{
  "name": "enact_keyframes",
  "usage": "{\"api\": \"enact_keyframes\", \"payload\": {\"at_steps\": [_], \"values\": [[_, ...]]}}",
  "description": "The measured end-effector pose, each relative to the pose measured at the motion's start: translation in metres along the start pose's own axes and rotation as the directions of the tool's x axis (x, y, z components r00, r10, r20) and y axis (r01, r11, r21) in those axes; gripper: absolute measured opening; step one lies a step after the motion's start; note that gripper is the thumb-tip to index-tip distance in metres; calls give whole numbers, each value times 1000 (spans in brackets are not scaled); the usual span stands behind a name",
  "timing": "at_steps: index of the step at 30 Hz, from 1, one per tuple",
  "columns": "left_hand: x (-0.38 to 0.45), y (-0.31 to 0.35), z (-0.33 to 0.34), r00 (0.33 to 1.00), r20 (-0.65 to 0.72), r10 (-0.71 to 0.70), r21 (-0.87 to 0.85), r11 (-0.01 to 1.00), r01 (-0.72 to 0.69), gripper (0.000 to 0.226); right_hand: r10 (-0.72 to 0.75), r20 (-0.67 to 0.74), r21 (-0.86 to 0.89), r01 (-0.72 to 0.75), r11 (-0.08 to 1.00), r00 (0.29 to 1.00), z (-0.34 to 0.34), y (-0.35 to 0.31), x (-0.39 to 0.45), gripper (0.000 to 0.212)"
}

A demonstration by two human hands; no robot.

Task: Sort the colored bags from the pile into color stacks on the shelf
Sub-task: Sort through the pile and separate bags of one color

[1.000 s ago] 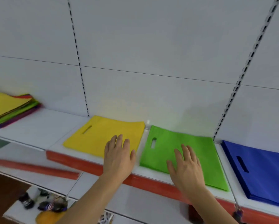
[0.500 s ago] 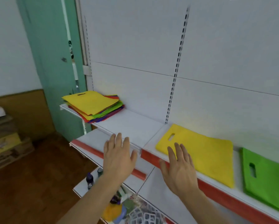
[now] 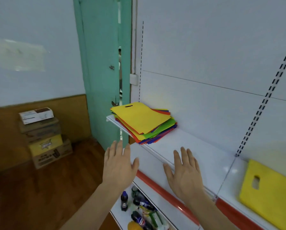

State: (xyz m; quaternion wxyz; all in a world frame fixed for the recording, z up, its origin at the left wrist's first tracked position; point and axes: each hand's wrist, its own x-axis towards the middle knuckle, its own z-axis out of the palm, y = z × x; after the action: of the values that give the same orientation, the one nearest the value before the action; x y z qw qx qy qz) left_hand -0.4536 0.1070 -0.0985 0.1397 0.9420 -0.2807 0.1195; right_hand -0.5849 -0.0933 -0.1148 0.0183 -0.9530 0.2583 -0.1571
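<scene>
A pile of mixed bags (image 3: 143, 123), yellow on top with green, red and blue edges showing, lies at the left end of the white shelf (image 3: 193, 146). A single yellow bag (image 3: 270, 191) lies flat on the shelf at the far right. My left hand (image 3: 118, 165) and my right hand (image 3: 184, 171) are both held out flat in the air, fingers straight, holding nothing. They hover in front of the shelf's edge, below and short of the pile.
A teal door frame (image 3: 102, 72) stands just left of the shelf. Stacked cardboard boxes (image 3: 42, 138) sit on the wooden floor at the left. A lower shelf with bottles (image 3: 139, 209) lies under my hands. A red strip (image 3: 168, 195) runs along the shelf front.
The view has swung left, away from the green and blue bags. Both empty hands have left the sorted bags and moved toward the mixed pile, which now looks closer.
</scene>
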Motion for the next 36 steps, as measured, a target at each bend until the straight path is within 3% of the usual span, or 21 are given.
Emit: {"api": "enact_keyframes", "payload": {"at_steps": [5,16,22,29,36], "values": [[69,-50,5,1000,-1,-12,56,998,12,71,-12,-18,49,12,999,1000,22,-46,82,91],[202,-109,32,999,27,32,38,999,-33,70,59,29,-38,-58,998,998,65,-91,205,76],[278,-147,57,989,36,143,-8,990,-142,69,169,39,-75,-165,983,985,87,-120,250,79],[349,-181,77,939,77,335,-56,942,-331,70,382,76,-137,-370,919,921,102,-156,276,80],[376,-163,103,863,106,494,-52,870,-491,73,507,121,-184,-482,857,854,114,-163,268,83]]}}
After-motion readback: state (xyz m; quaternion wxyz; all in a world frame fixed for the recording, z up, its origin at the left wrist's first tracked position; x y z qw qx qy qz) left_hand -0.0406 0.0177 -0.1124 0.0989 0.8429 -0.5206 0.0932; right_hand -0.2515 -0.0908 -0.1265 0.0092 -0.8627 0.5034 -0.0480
